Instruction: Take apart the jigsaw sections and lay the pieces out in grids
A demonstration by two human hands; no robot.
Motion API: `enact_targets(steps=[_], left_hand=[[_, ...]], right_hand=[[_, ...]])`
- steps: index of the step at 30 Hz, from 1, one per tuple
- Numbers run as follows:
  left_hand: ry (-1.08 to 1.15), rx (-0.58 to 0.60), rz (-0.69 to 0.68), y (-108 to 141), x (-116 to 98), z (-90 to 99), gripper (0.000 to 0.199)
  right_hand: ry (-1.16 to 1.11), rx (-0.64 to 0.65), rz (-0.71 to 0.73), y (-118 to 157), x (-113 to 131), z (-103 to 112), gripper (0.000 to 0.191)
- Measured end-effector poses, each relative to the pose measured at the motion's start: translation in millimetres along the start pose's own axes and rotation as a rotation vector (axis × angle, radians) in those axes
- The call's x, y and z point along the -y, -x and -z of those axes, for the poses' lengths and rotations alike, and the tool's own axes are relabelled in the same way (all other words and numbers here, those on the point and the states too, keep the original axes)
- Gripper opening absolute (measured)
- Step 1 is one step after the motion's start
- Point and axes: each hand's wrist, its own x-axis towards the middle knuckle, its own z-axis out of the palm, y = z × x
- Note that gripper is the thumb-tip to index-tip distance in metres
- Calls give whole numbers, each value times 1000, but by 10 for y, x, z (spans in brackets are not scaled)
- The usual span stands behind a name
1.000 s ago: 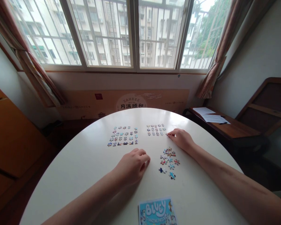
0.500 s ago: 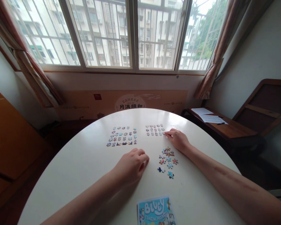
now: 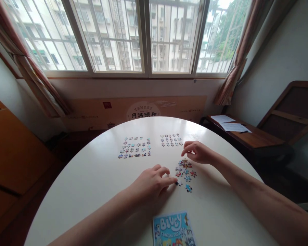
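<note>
My left hand (image 3: 155, 181) reaches over the white round table (image 3: 105, 212), its index finger stretched to a dark blue and white jigsaw piece (image 3: 180, 183) at the lower edge of a loose pile. The thumb is hidden. My right hand (image 3: 196, 152) hovers just above the pile of jigsaw pieces (image 3: 187, 164), fingers bent and apart, with nothing visible between them. Beyond it, several pieces lie face-up in a neat block of rows (image 3: 170, 139). To the left sits a larger spread of pieces (image 3: 138, 149), set out in spaced rows. A turquoise piece (image 3: 188, 188) lies nearest me.
A blue picture card (image 3: 173, 229) with "Bluey" lettering lies at the table's near side. Right of the table stands a wooden chair (image 3: 246, 136) bearing papers (image 3: 236, 127) and a pen. Barred windows (image 3: 169, 37) and tied curtains (image 3: 231, 78) are behind.
My right hand has drawn back from the block of rows toward the loose pile, its fingers parting. My left hand has moved right and extended its index finger to the dark blue piece.
</note>
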Motion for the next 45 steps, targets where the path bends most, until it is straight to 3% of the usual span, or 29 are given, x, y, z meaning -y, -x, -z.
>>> enact_targets(steps=[4, 7, 12, 16, 20, 23, 26, 36, 41, 45], left_hand=[[-2, -5, 23, 12, 1, 19, 25], [-21, 6, 93, 10, -11, 62, 24], [-64, 37, 365, -15, -4, 115, 22], [36, -17, 516, 8, 42, 122, 27], [69, -66, 436, 31, 82, 117, 32], [67, -14, 302, 29, 76, 118, 25], [26, 48, 255, 25, 38, 136, 21], [-34, 67, 285, 38, -13, 137, 20], [-50, 55, 304, 39, 16, 125, 19], [-52, 67, 310, 42, 24, 133, 19]], right_hand=[[20, 105, 16, 19, 140, 11, 37], [83, 114, 17, -7, 239, -34, 38], [226, 64, 124, -104, 335, -136, 37], [278, 37, 213, -141, 382, -187, 37], [228, 37, 215, -115, 447, -202, 35], [223, 81, 218, -102, 508, -221, 32], [230, 95, 211, -122, 552, -257, 29], [270, 13, 150, -176, 478, -364, 37], [303, 83, 145, -165, 551, -341, 28], [320, 90, 97, -201, 515, -343, 31]])
